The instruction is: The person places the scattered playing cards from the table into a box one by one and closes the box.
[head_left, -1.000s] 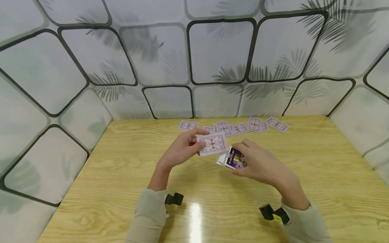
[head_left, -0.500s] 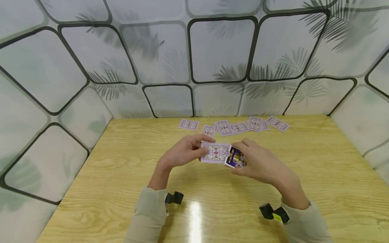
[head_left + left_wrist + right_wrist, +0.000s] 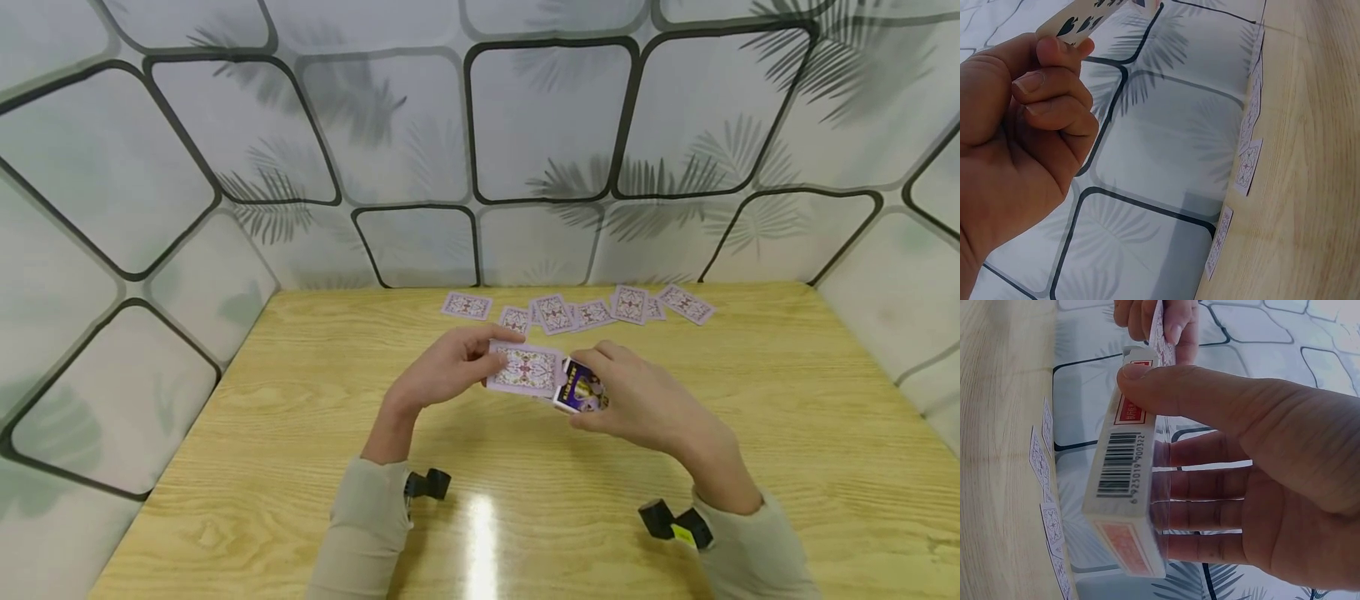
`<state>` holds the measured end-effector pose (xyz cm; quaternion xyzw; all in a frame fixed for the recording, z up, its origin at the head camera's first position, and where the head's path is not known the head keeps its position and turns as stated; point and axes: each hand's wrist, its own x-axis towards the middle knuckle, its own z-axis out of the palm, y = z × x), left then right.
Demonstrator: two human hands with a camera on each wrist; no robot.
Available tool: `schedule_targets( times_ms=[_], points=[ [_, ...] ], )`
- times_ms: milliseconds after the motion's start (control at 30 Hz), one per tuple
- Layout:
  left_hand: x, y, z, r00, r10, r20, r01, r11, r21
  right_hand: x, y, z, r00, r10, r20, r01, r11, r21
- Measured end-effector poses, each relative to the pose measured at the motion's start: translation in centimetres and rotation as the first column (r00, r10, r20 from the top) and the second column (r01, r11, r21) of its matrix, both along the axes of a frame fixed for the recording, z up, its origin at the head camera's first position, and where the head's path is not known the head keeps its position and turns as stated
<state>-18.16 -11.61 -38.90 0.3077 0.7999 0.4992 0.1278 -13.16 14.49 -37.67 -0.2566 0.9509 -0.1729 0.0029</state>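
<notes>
In the head view my left hand (image 3: pixel 442 371) pinches a playing card (image 3: pixel 527 369) between thumb and fingers, its patterned lilac back upward. Spades show on the underside of this card (image 3: pixel 1079 25) in the left wrist view. My right hand (image 3: pixel 652 404) grips a purple and white playing-card box (image 3: pixel 581 390), thumb along one narrow side and fingers across the other. A barcode marks that side of the box (image 3: pixel 1119 465) in the right wrist view. The card's right edge is right at the box's end that faces the left hand; whether other cards lie under it is hidden.
Several playing cards (image 3: pixel 553 315) lie face down in a loose row along the back of the wooden table (image 3: pixel 300 400), some overlapping. A patterned wall covering (image 3: pixel 547 125) rises behind and at both sides. Each wrist wears a small black device (image 3: pixel 429 483).
The left hand has lowered the card from above the box's white flap to level with its end, then drawn it slightly left and up. The right hand and box stay nearly still.
</notes>
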Motion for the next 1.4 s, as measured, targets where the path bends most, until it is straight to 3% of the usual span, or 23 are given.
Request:
schedule_targets(
  times_ms=[200, 467, 867, 1400],
  points=[
    [0.6, 0.0, 1.3, 1.0, 0.015, -0.004, -0.015, 1.0, 0.023, -0.1, 0.0, 0.0, 1.0, 0.004, -0.003, -0.004, 1.0, 0.0],
    [-0.6, -0.3, -0.1, 0.999, 0.037, 0.029, -0.038, 0.998, 0.04, -0.1, 0.0, -0.1, 1.0, 0.003, -0.004, -0.003, 1.0, -0.001],
    [-0.5, -0.3, -0.2, 0.999, 0.046, 0.027, -0.048, 0.996, 0.079, -0.1, 0.0, 0.0, 1.0, 0.002, 0.01, -0.002, 1.0, -0.004],
    [-0.2, 0.5, -0.6, 0.999, -0.036, 0.021, 0.035, 0.999, 0.005, -0.1, 0.0, 0.1, 1.0, 0.007, 0.013, -0.007, 1.0, -0.01]
  ],
)
